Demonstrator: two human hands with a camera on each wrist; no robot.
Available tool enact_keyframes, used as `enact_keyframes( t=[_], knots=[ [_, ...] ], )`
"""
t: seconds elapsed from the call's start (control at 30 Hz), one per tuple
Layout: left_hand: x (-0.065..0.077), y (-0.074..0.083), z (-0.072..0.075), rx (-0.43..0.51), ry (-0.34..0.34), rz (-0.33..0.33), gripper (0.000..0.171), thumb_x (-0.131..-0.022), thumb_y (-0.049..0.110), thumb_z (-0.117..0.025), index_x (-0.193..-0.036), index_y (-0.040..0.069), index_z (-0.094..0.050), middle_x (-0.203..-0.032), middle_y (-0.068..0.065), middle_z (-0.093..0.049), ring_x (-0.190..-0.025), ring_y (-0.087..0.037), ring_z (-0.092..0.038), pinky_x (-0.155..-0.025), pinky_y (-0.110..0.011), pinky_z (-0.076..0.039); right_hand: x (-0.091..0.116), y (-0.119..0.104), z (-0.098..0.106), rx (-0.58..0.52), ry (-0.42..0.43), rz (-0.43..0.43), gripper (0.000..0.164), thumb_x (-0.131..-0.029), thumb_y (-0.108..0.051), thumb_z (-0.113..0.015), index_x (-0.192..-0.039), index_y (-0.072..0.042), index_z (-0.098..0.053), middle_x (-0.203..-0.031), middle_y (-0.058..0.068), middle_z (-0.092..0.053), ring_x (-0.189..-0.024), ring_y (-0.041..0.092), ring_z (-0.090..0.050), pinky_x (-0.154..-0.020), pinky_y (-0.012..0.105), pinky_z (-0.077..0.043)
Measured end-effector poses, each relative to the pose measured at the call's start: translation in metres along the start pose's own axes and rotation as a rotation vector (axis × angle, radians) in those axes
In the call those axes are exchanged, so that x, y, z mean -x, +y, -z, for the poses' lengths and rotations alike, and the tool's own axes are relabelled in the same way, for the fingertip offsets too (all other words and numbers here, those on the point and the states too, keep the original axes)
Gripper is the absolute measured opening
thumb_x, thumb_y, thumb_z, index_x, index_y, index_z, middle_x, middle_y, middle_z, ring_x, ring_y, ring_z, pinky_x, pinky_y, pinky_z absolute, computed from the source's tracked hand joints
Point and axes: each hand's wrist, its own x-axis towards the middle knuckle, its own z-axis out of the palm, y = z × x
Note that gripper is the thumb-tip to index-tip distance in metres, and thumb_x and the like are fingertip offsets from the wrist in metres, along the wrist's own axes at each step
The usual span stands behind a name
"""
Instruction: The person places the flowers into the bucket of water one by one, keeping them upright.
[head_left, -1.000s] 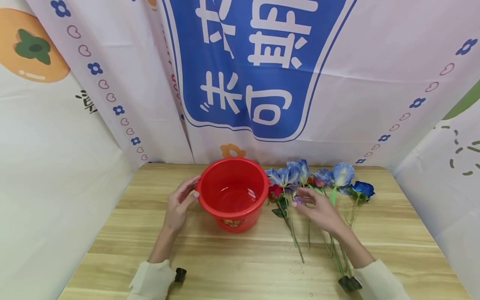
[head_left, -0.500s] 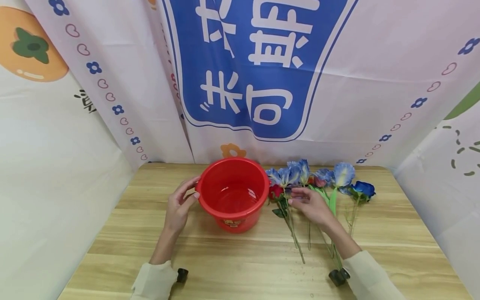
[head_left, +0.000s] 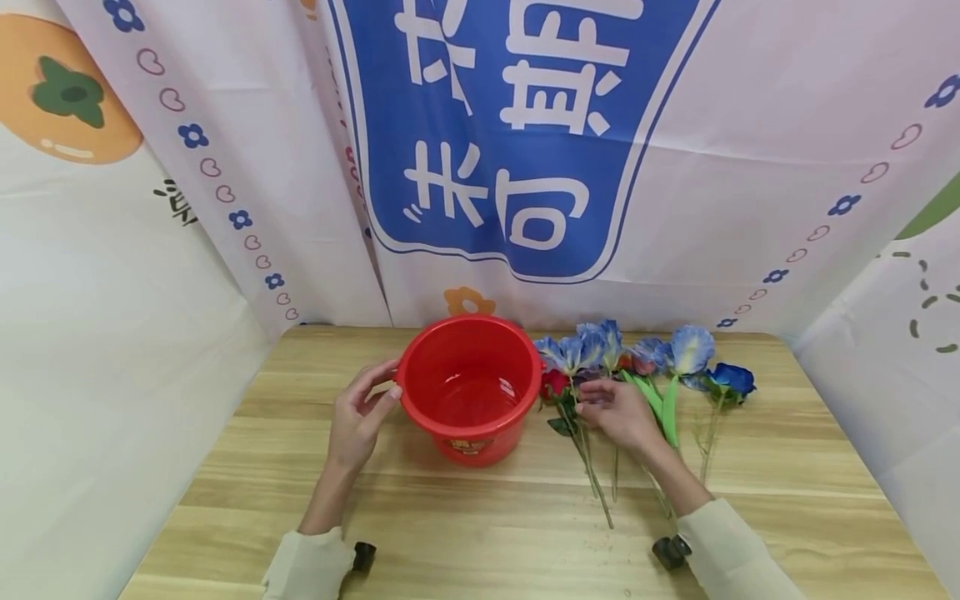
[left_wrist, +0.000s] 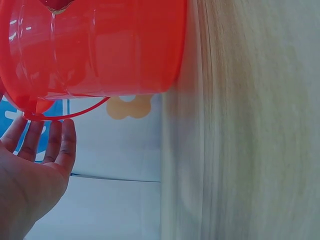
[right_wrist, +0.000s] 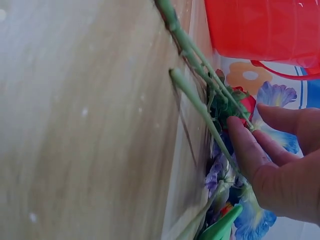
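Note:
A red plastic bucket (head_left: 468, 446) stands upright on the wooden table, with its thin red handle (left_wrist: 82, 113) hanging down. My left hand (head_left: 355, 421) holds the bucket at its left side, thumb at the rim and fingers by the handle's joint. To the right of the bucket, my right hand (head_left: 621, 415) reaches in among loose flowers. Its thumb and fingers close around the thin green stem of a pale blue iris (head_left: 572, 354). Beside that stem lies a red rose (head_left: 554, 383) with dark green leaves; in the right wrist view the rose (right_wrist: 246, 105) is partly hidden behind stems.
More blue irises (head_left: 690, 350) and a deep blue rose (head_left: 731, 381) lie further right, some with bright green leaves (head_left: 669, 412). The table (head_left: 480, 533) ends at a printed cloth backdrop (head_left: 750, 208). Cloth walls stand at both sides.
My right hand has moved left and its fingers have drawn together at the iris stem. The left hand stays at the bucket, which has not moved.

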Motion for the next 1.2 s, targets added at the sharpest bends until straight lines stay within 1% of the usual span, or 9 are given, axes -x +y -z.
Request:
enact_keyframes(
  t=[0.17, 0.3, 0.4, 0.6, 0.7, 0.8, 1.03, 1.1, 1.2],
  knots=[
    [-0.001, 0.000, 0.000, 0.021, -0.008, 0.000, 0.040, -0.097, -0.010, -0.067, -0.137, -0.010, -0.065, -0.128, 0.001, -0.070, -0.120, -0.011, -0.067, -0.099, -0.020, -0.061, 0.000, -0.003, -0.005, -0.068, 0.000, -0.056, 0.037, -0.096, -0.002, -0.077, -0.130, 0.008, -0.069, -0.123, 0.027, -0.074, -0.105, 0.032, -0.077, -0.081, 0.034, -0.068],
    [0.001, 0.000, -0.001, 0.048, -0.044, 0.005, 0.042, -0.099, -0.008, -0.064, -0.141, -0.012, -0.060, -0.135, 0.000, -0.068, -0.126, -0.010, -0.065, -0.103, -0.020, -0.059, 0.001, -0.003, -0.008, -0.105, -0.007, -0.084, 0.037, -0.095, 0.001, -0.077, -0.130, 0.010, -0.068, -0.121, 0.028, -0.074, -0.101, 0.031, -0.078, -0.079, 0.037, -0.069],
    [0.001, 0.000, -0.001, 0.046, -0.068, 0.013, 0.044, -0.102, -0.006, -0.062, -0.145, -0.012, -0.058, -0.140, 0.000, -0.066, -0.129, -0.010, -0.064, -0.107, -0.020, -0.057, 0.001, -0.002, -0.008, -0.130, -0.011, -0.099, 0.037, -0.094, 0.003, -0.077, -0.130, 0.010, -0.068, -0.120, 0.028, -0.074, -0.099, 0.030, -0.079, -0.078, 0.038, -0.069],
    [0.000, -0.001, -0.001, 0.035, -0.067, 0.020, 0.044, -0.102, -0.005, -0.062, -0.145, -0.011, -0.058, -0.141, 0.000, -0.066, -0.131, -0.010, -0.063, -0.108, -0.020, -0.056, 0.001, -0.004, -0.003, -0.187, -0.023, -0.112, 0.039, -0.095, 0.006, -0.072, -0.134, 0.009, -0.065, -0.121, 0.028, -0.073, -0.099, 0.028, -0.079, -0.081, 0.041, -0.069],
    [-0.001, -0.001, 0.000, 0.040, -0.064, 0.014, 0.044, -0.101, -0.006, -0.062, -0.145, -0.011, -0.058, -0.141, 0.000, -0.066, -0.131, -0.010, -0.063, -0.107, -0.020, -0.056, 0.002, -0.006, 0.001, -0.196, -0.034, -0.108, 0.041, -0.097, 0.006, -0.069, -0.138, 0.009, -0.063, -0.123, 0.029, -0.071, -0.101, 0.029, -0.078, -0.082, 0.041, -0.069],
    [-0.001, -0.001, 0.000, 0.039, -0.061, 0.013, 0.044, -0.102, -0.006, -0.062, -0.145, -0.011, -0.058, -0.141, 0.000, -0.066, -0.130, -0.009, -0.063, -0.106, -0.020, -0.057, 0.005, -0.011, 0.005, -0.199, -0.029, -0.096, 0.042, -0.098, 0.005, -0.067, -0.139, 0.008, -0.062, -0.124, 0.028, -0.071, -0.103, 0.029, -0.078, -0.082, 0.038, -0.068],
    [-0.001, 0.000, -0.001, 0.001, -0.055, 0.029, 0.044, -0.102, -0.003, -0.063, -0.146, -0.007, -0.059, -0.143, -0.009, -0.065, -0.131, -0.010, -0.063, -0.105, -0.019, -0.057, 0.008, -0.025, 0.015, -0.212, -0.007, -0.048, 0.046, -0.095, 0.006, -0.066, -0.141, 0.009, -0.061, -0.128, 0.031, -0.069, -0.105, 0.028, -0.078, -0.081, 0.034, -0.068],
    [-0.001, 0.000, -0.001, -0.011, -0.049, 0.039, 0.045, -0.102, -0.003, -0.064, -0.146, -0.004, -0.060, -0.143, -0.010, -0.065, -0.130, -0.012, -0.063, -0.105, -0.019, -0.057, 0.009, -0.028, 0.018, -0.221, -0.003, -0.035, 0.046, -0.095, 0.006, -0.066, -0.141, 0.009, -0.061, -0.129, 0.032, -0.069, -0.103, 0.025, -0.078, -0.081, 0.033, -0.068],
    [-0.001, 0.000, -0.002, -0.026, -0.041, 0.053, 0.045, -0.102, -0.002, -0.064, -0.146, -0.001, -0.062, -0.143, -0.010, -0.065, -0.129, -0.013, -0.063, -0.104, -0.019, -0.058, 0.010, -0.034, 0.020, -0.233, -0.003, -0.011, 0.046, -0.095, 0.007, -0.065, -0.141, 0.010, -0.061, -0.129, 0.032, -0.069, -0.099, 0.017, -0.078, -0.081, 0.031, -0.068]
  ],
)
